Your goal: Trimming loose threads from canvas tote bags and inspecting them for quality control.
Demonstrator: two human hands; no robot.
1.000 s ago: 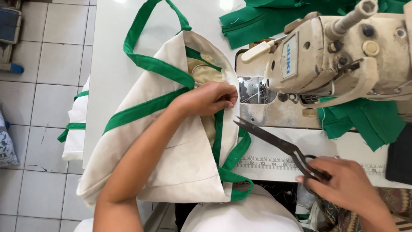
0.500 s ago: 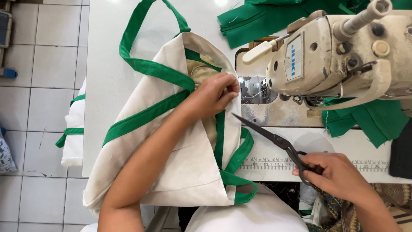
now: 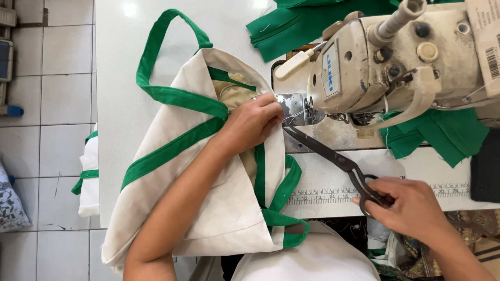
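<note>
Right hand [image 3: 411, 205] gripping scissors [image 3: 333, 156], seemingly shut.

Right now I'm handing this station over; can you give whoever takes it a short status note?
Left hand: pressed on the cream tote bag, pinching its edge beside the sewing machine.
Right hand: fingers through the scissors handles, blade tips at the thread by the needle plate.
Bag lies on the white table, green straps attached.
Done: seam appears sewn.
Left: thread not visibly cut yet.
</note>
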